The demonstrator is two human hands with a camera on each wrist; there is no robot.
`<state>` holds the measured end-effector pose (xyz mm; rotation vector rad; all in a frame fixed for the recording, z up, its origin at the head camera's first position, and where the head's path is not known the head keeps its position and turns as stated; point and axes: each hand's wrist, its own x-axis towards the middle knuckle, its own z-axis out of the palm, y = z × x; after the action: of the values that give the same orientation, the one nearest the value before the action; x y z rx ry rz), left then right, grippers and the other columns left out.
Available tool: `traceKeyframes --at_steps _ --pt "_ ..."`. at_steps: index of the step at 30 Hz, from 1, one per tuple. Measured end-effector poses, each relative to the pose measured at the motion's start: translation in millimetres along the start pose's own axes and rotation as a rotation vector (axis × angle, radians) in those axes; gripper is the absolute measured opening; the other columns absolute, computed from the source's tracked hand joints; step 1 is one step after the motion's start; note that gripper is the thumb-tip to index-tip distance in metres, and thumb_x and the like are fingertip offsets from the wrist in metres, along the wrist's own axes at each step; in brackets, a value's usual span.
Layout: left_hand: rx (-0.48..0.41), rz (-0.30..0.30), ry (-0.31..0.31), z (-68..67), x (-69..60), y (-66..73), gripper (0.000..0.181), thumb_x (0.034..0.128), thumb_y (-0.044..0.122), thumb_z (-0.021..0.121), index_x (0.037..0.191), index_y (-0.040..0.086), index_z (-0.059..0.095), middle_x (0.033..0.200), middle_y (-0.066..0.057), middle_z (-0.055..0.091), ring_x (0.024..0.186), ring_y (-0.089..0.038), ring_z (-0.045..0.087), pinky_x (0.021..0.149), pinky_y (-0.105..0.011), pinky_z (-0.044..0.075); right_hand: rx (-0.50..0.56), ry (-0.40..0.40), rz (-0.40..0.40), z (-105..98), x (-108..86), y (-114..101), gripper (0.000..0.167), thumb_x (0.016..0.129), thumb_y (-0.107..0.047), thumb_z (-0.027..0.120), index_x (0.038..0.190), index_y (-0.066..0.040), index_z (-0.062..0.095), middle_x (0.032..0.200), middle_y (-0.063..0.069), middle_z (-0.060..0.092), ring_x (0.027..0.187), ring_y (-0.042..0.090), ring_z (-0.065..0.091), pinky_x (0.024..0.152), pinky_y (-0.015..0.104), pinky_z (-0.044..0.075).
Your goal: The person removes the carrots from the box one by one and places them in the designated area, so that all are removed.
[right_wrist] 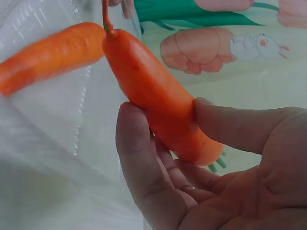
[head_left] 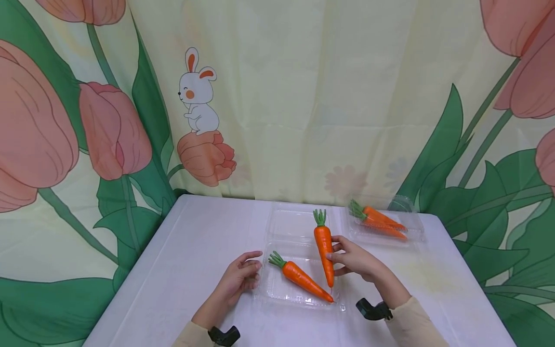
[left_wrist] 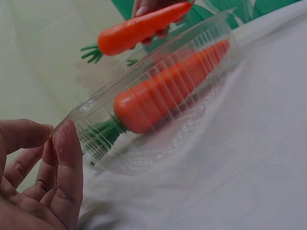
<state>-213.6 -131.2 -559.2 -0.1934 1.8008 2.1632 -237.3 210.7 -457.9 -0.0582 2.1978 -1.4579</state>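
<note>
Between the thumb and fingers of my right hand (head_left: pixel 357 260) is an orange toy carrot (head_left: pixel 324 243) with a green top. It is held above an open clear plastic clamshell box (head_left: pixel 277 294), its leafy end pointing away from me in the head view. A second carrot (head_left: pixel 303 279) lies slanted inside the box's near half, seen through the ribbed wall in the left wrist view. At the box's left side, my left hand (head_left: pixel 238 277) pinches the rim (left_wrist: pixel 91 101) with thumb and fingertip. The right wrist view shows the held carrot (right_wrist: pixel 153 91) close up.
Towards the back right of the white-covered table (head_left: pixel 208 231) stands another clear box (head_left: pixel 414 233) with carrots (head_left: pixel 381 219) inside. The open lid (head_left: pixel 288 224) of the near box lies behind it. A curtain (head_left: pixel 277 96) printed with tulips and a rabbit hangs behind the table.
</note>
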Motion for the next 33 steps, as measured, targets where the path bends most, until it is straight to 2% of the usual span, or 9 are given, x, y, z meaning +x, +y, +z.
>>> traceKeyframes --at_steps 14,33 --pt "-0.001 0.008 0.013 0.9 -0.2 0.4 0.051 0.0966 0.016 0.072 0.143 0.007 0.054 0.094 0.0 0.067 0.071 -0.012 0.061 0.059 -0.022 0.053 0.009 0.03 -0.002 -18 -21.6 12 0.068 0.1 -0.019 0.067 0.152 0.007 0.03 0.13 0.026 0.047 0.098 0.025 0.067 0.078 0.044 0.063" --pt "-0.019 0.0 0.012 4.1 -3.5 3.7 0.053 0.0964 0.015 0.072 0.145 0.005 0.052 0.095 0.0 0.068 0.07 -0.011 0.061 0.058 -0.022 0.052 0.015 0.073 0.075 -36 -35.3 38 0.072 0.101 -0.023 0.067 0.153 0.007 0.027 0.126 0.024 0.05 0.098 0.023 0.067 0.079 0.042 0.063"
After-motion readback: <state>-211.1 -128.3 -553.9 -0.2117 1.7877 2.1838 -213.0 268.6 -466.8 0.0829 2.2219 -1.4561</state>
